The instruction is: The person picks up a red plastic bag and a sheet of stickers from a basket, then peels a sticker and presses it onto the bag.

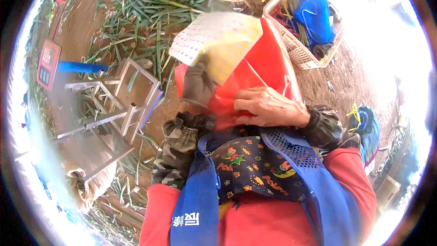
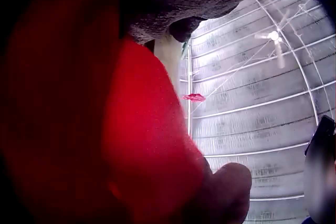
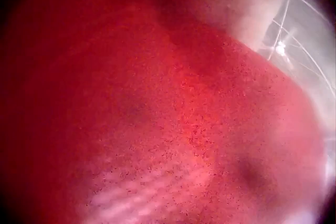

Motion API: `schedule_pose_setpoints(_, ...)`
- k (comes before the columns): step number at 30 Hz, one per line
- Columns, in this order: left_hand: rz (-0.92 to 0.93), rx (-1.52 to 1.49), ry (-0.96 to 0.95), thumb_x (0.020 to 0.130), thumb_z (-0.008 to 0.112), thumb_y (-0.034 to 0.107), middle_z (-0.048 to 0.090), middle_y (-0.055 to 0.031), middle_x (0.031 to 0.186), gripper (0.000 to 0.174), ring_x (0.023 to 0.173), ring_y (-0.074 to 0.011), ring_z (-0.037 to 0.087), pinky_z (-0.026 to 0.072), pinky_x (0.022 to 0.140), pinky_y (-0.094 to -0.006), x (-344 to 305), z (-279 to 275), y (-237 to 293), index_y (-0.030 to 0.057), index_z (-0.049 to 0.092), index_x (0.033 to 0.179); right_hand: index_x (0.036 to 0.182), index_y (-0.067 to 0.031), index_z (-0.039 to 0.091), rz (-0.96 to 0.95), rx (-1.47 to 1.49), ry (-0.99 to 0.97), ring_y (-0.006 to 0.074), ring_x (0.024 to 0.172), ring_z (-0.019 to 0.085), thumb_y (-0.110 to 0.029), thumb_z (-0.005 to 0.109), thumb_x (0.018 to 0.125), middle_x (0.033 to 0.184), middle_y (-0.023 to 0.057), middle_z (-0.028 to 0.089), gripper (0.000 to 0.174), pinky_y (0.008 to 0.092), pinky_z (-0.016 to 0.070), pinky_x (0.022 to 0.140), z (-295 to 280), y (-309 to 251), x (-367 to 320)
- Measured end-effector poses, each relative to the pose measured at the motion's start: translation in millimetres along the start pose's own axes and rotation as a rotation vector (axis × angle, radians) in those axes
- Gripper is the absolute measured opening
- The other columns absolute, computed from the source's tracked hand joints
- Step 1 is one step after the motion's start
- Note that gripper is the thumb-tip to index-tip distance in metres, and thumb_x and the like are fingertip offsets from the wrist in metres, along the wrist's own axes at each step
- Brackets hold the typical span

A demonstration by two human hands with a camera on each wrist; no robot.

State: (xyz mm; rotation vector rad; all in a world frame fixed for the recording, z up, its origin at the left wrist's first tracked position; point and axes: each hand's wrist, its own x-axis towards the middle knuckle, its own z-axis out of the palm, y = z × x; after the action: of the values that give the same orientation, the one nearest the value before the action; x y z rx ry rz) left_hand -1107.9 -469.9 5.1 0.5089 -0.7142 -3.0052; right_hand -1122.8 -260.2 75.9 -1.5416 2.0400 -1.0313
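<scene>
Red plastic material [image 1: 268, 59] lies across the person's lap in the head view and fills much of the left wrist view [image 2: 147, 129] and right wrist view [image 3: 157, 92]. Dark-gloved, the left hand [image 1: 199, 84] grips its left side; in the left wrist view dark glove fingers [image 2: 194, 3] curl above the red. The bare right hand [image 1: 271, 107] has its fingers bent into the near part, pinching it; their tips are hidden. Beyond the left hand, a blurred white and yellow sheet [image 1: 223, 41] with rows of dots overlaps the red material.
A plastic crate [image 1: 314, 63] holding a blue bag [image 1: 313, 13] stands at the upper right. Metal-framed stools [image 1: 129, 118] are on the left, with a red sign [image 1: 48, 64] beyond. Green leaves [image 1: 154, 11] litter the ground. A blue-green bundle [image 1: 368, 130] lies to the right.
</scene>
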Motion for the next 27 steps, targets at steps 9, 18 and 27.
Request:
schedule_pose_setpoints(9, -0.072, 0.264, 0.106, 0.096, 0.052, 0.003, 0.060, -0.0111, 0.120, 0.028, 0.106, -0.0197, 0.062, 0.0556, 0.093, -0.0283, -4, 27, -14, -0.0018, 0.056, 0.123, 0.098, -0.0055, 0.068, 0.167, -0.156, 0.258, 0.0289, 0.091, 0.064, -0.014, 0.068, 0.085, 0.096, 0.0119, 0.067, 0.016, 0.0392, 0.0512, 0.079, -77, 2, 9)
schedule_pose_setpoints(18, -0.078, 0.355, 0.050, 0.094, 0.058, 0.005, 0.066, -0.0084, 0.112, 0.026, 0.102, -0.0174, 0.063, 0.0507, 0.087, -0.0289, -11, 37, -7, -0.0013, 0.060, 0.119, 0.097, -0.0088, 0.069, 0.383, -0.199, 0.401, 0.0219, 0.069, 0.062, -0.022, 0.063, 0.089, 0.077, 0.0081, 0.066, 0.017, 0.0344, 0.0485, 0.067, -62, 56, 41)
schedule_pose_setpoints(27, -0.126, 0.195, -0.080, 0.094, 0.060, 0.013, 0.063, -0.0067, 0.117, 0.033, 0.103, -0.0178, 0.062, 0.0528, 0.085, -0.0321, -6, 20, -8, 0.0021, 0.056, 0.125, 0.092, -0.0067, 0.067, 0.199, -0.348, 0.260, 0.0277, 0.082, 0.060, -0.016, 0.069, 0.081, 0.084, 0.0091, 0.059, 0.014, 0.0381, 0.0492, 0.073, -27, 47, 33)
